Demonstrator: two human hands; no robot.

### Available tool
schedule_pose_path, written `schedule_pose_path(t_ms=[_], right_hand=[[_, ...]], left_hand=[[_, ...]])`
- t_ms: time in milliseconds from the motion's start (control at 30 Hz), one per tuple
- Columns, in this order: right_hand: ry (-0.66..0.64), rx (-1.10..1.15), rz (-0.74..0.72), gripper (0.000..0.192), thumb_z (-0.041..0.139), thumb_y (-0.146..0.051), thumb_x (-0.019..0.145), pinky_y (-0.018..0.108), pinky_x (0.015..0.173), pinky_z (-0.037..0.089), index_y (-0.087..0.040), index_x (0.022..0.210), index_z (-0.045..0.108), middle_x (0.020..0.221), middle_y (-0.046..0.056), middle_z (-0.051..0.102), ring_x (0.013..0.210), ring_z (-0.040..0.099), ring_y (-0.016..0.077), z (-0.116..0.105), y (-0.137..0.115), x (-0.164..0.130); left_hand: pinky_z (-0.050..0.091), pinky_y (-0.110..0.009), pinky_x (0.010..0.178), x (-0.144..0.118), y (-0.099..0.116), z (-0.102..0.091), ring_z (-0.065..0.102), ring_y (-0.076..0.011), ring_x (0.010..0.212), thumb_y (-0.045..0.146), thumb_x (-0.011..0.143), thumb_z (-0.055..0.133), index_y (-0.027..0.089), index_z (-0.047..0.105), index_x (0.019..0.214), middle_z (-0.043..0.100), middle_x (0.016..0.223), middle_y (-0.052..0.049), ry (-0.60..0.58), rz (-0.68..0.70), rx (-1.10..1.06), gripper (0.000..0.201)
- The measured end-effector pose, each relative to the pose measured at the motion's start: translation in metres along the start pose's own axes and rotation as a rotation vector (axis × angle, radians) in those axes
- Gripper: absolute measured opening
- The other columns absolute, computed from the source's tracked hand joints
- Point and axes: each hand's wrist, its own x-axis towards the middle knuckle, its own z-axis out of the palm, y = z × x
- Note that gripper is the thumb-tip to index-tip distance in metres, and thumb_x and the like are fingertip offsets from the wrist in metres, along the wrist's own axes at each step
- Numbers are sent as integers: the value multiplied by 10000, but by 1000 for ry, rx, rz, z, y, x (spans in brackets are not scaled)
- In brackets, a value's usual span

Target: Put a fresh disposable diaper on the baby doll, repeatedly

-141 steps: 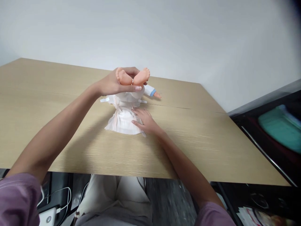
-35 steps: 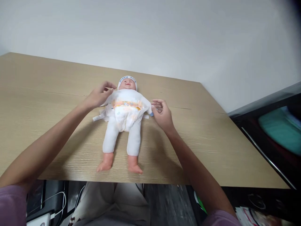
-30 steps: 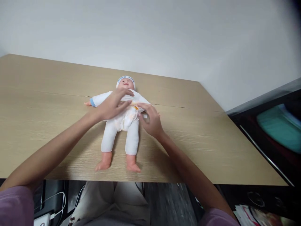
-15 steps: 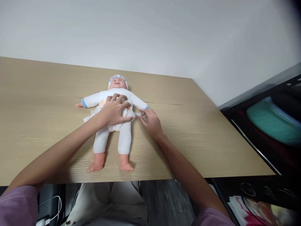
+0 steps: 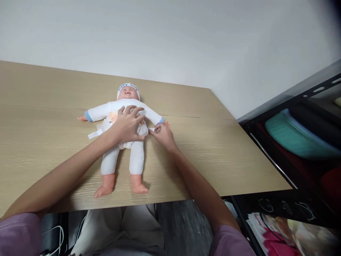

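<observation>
A baby doll (image 5: 135, 160) in a white suit and a white cap lies on its back on the wooden table (image 5: 213, 149), feet toward me. A white diaper (image 5: 106, 125) is wrapped about its waist, one tab sticking out at the doll's left-hand side of the view. My left hand (image 5: 127, 124) lies flat on the doll's belly, pressing the diaper front down. My right hand (image 5: 161, 132) pinches the diaper tab at the doll's other hip, beside its small hand.
A black shelf rack (image 5: 295, 142) stands close at the right with a teal folded cloth (image 5: 295, 137) on it. Magazines (image 5: 282, 236) lie on the floor below. Cables (image 5: 57, 236) hang under the table's near edge. A white wall backs the table.
Earlier I held the doll's feet up over the open diaper. The doll now lies flat with legs down, and both hands have moved in to its waist, the right one gripping the tab.
</observation>
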Motion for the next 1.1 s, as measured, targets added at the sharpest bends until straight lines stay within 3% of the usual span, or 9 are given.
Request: schedule_pose_path(t_ms=[167,400,567,700,800,900,967,1033,1100], right_hand=[[-85,285,-139,430,656,-602,936,318,702,376,-252,708,552,661,-28,548,704,521,180,-11,8,-2],[-151,605,-209,485,696,-682,880,314,668,356,-253,709,549,672,-44,458,669,413,150,-26,-10,-5],[-207,657,-301,434,696,-628,909,318,670,365,-254,756,539,700,-46,489,678,426,148,-14,-44,8],[-224,601,-338,353,669,-565,912,326,695,406,-251,801,552,752,-38,531,720,486,161,3,-59,20],[-172,590,-344,318,672,-553,937,340,720,476,-257,888,565,806,-23,571,753,550,183,10,-62,13],[9,506,-463,261,683,-496,1006,402,920,582,-247,1071,642,1038,58,702,988,673,244,8,-58,-10],[106,414,-585,270,639,-429,1072,465,1151,553,-238,1258,680,1297,121,735,1265,679,282,4,-54,-26],[100,337,-678,380,534,-400,1138,512,1311,463,-241,1462,653,1516,145,692,1480,610,293,2,-48,-38],[53,245,-729,491,424,-406,1177,540,1371,409,-252,1611,595,1640,137,631,1584,547,295,1,-43,-42]], left_hand=[[206,-838,1302,1,-2,2,446,-532,1566,575,844,858,247,775,1297,659,1602,-162,-14,5,-49,565],[194,-831,1328,0,2,-1,429,-526,1588,607,822,865,230,758,1383,659,1604,-166,-36,-22,-76,685],[172,-803,1356,1,2,0,416,-506,1617,560,803,876,184,531,1664,626,1649,-198,-37,-67,-102,1001],[160,-794,1363,1,2,0,402,-504,1630,581,798,873,152,381,1753,612,1664,-223,-43,-98,-125,1156],[145,-794,1366,1,2,-1,400,-496,1632,555,794,871,163,318,1780,609,1671,-213,-37,-107,-152,1197],[131,-804,1365,0,3,-2,399,-493,1629,494,782,869,167,284,1790,650,1629,-197,-43,-113,-190,1210],[122,-818,1360,-1,2,-2,388,-492,1635,468,790,865,165,276,1789,668,1610,-193,-48,-110,-219,1198],[113,-834,1352,-1,1,-2,375,-497,1644,471,805,869,173,279,1785,663,1617,-197,-49,-101,-245,1182],[105,-842,1349,-1,-1,-4,370,-502,1647,488,810,882,192,291,1780,659,1619,-200,-44,-84,-274,1174]])
